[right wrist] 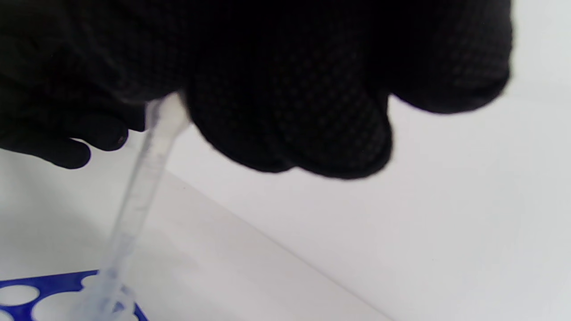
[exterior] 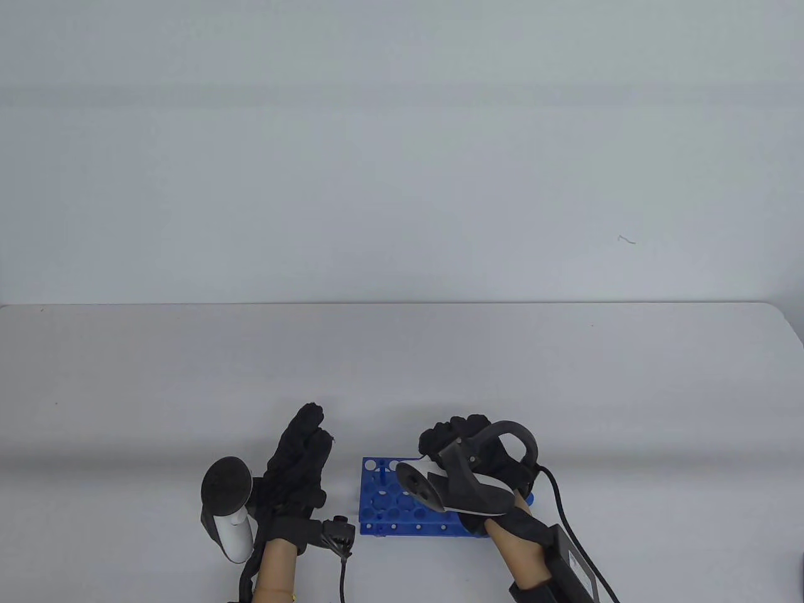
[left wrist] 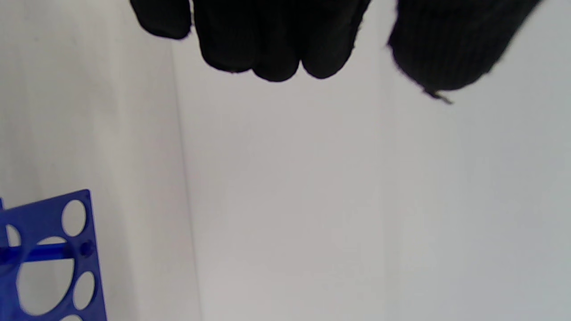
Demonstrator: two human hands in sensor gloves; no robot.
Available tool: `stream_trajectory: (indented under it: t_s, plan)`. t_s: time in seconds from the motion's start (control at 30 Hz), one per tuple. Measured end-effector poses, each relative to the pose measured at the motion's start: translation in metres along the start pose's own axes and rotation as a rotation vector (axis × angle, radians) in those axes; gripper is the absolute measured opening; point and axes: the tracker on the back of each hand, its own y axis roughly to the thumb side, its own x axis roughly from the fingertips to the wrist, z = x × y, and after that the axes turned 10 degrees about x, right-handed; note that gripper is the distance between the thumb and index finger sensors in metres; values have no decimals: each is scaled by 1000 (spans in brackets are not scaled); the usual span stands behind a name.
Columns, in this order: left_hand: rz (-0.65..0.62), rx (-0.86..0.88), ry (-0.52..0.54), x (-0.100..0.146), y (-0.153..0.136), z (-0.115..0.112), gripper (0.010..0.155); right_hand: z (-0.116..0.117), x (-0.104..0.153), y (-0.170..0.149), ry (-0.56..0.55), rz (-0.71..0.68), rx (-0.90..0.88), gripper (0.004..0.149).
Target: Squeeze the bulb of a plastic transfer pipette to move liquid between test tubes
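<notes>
Right wrist view shows the right hand closed around the upper end of a translucent plastic transfer pipette; the fingers are curled tight over what is presumably the bulb, which is hidden inside the grip. The graduated stem runs down and to the left, and its tip reaches the top plate of the blue test tube rack, at or inside one of the rack's near holes. A clear tube seems to stand at that hole, but blur prevents confirmation, and no liquid level can be read.

Table view places the left hand just beside the rack's left edge, over the bench. Its fingers are extended, held together, and hold nothing.

Judged step: the pipette tip is positioned at a tube, either to draw or to dispense. Whether the bulb is currently squeezed cannot be determined. The next move calls for controlled bulb pressure with the stem kept vertical and centred in the hole.

Obstructions: the tracker on the right hand covers most of the rack in the table view, so the tubes are not visible there. A black cable trails from the right wrist, behind the rack's right side.
</notes>
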Motion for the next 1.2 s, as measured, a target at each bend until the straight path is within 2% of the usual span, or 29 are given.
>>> stream_trajectory:
  t_s: [0.27,0.53,0.87,1.03,1.2]
  plan:
    - [0,0,1,0,0,0,76,0,1,-11,46,24,-82,44]
    - [1,-1,2,0,0,0,76,-8,5,-28,32,69,-180,48]
    - [0,-4,2,0,0,0,76,-41,30,-87,24,176,-313,48]
    - [0,-7,2,0,0,0,76,-46,42,-106,104,184,-334,48]
    - [2,-16,1,1,-1,-1,76,-42,43,-107,234,163,-310,47]
